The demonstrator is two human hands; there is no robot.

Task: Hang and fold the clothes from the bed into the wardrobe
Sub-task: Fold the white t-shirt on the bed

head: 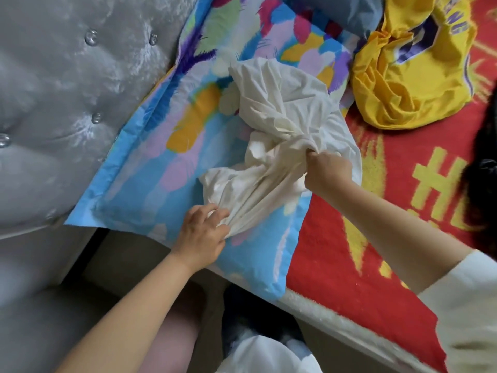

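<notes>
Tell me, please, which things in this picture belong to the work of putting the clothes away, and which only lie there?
Belonging to the job:
- white garment, crumpled, gripped by the left hand and the right hand
- yellow garment, bunched on the bed, untouched

Just lying there:
- colourful pillow under the white garment
- red blanket
- grey tufted headboard

The bed is wearing a red blanket with yellow markings, reaching to its near edge. A bright blue pillow with coloured feather shapes is lying on it against the grey padded headboard, one corner hanging over the bed's side. A crumpled white garment is resting partly on the pillow, partly on the blanket. Further back, a bunched yellow shirt with purple print is sitting on the blanket, well apart from the white one.
</notes>
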